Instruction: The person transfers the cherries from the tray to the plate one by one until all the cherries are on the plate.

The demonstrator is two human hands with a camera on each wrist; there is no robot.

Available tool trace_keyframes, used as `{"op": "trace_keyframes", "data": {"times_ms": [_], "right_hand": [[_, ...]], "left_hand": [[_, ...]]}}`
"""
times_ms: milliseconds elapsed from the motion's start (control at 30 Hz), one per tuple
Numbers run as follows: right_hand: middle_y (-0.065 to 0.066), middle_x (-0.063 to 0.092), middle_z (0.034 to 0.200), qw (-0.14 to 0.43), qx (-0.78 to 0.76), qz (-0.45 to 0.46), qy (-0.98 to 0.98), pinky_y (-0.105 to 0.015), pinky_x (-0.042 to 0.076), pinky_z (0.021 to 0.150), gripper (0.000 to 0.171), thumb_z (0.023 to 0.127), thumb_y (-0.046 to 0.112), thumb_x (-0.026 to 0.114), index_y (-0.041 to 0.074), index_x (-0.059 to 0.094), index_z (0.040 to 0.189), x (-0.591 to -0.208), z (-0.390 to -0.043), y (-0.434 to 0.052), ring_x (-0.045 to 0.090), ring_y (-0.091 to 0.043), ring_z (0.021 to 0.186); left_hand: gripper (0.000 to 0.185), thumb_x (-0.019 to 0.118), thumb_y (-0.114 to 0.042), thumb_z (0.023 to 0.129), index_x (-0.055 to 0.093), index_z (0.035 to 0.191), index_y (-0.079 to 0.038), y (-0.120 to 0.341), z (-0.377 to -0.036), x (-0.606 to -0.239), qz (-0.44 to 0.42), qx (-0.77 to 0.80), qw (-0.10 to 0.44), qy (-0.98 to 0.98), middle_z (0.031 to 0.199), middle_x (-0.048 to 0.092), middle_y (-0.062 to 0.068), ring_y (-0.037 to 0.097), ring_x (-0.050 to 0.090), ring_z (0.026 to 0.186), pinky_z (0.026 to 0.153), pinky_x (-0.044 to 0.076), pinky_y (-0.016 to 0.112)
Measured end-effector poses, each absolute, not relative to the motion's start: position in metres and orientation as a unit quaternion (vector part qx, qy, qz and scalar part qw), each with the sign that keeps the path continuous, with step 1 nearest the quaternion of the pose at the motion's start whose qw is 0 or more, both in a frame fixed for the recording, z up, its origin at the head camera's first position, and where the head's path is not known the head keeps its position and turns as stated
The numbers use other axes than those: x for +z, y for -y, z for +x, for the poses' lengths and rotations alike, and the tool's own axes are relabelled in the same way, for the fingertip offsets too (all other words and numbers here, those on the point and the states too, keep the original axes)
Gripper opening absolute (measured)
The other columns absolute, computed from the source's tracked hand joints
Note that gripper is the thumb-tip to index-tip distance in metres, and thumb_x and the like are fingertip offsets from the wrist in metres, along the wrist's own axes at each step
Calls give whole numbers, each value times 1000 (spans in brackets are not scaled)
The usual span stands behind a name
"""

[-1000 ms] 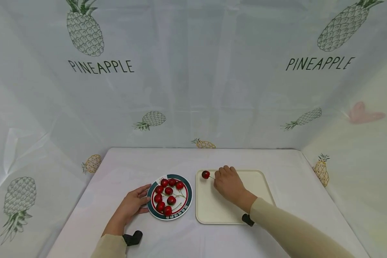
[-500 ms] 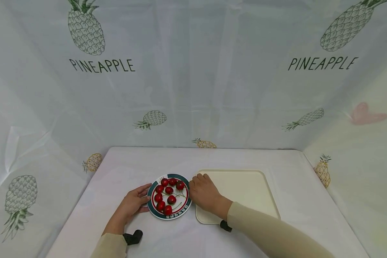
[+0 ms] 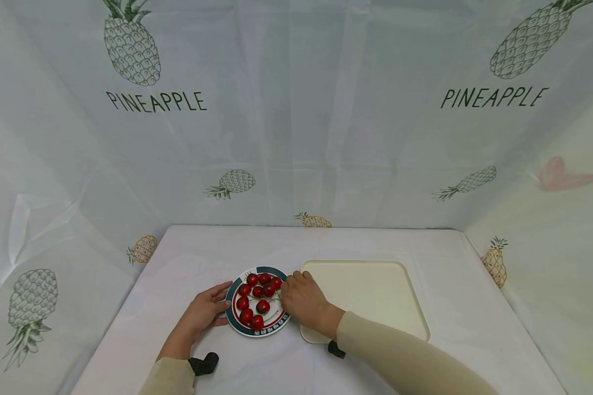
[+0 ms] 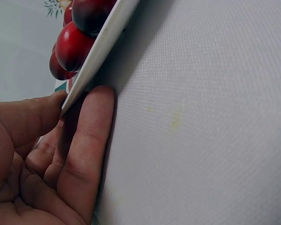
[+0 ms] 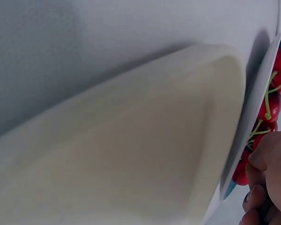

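cherries (image 3: 257,299) sit heaped on the plate (image 3: 234,322), between my hands. left hand (image 3: 201,313) pinches the rim, thumb over and fingers (image 4: 91,140) under, steadying it. right hand (image 3: 302,300) curls at the far rim; whether its fingertips clamp a cherry, i cannot tell. tray (image 3: 375,291) lies just beyond.

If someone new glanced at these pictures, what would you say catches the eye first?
Probably the glossy red cherries heaped on the small round green-rimmed plate, near the front of the white table. The left hand holds the plate's left rim, while the right hand reaches in from the right. Beside it lies a cream rectangular tray, under big pineapple-print sheeting.
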State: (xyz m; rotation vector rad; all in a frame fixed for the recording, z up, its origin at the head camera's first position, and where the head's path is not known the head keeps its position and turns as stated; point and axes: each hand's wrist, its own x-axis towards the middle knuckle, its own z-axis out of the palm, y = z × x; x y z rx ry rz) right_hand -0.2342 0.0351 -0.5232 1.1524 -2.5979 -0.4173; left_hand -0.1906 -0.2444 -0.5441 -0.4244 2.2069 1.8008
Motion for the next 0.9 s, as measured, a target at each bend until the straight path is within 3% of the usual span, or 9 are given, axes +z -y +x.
{"op": "trace_keyframes", "data": {"times_ms": [400, 900], "right_hand": [[0, 63, 85, 114, -148, 388, 903, -28, 38, 71, 26, 96, 33, 76, 10, 75, 108, -522, -231, -42, 47, -17, 81], [-1, 55, 82, 174, -80, 356, 915, -32, 37, 70, 23, 100, 34, 66, 12, 65, 91, -526, -232, -63, 48, -20, 83]], "left_hand": [[55, 59, -4, 104, 49, 157, -12, 241, -192, -543, -147, 615, 131, -764, 154, 54, 25, 22, 75, 98, 79, 67, 40], [55, 60, -4, 104, 49, 157, -10, 241, -193, -536, -151, 593, 135, -779, 152, 55, 26, 21, 73, 93, 78, 67, 39]]}}
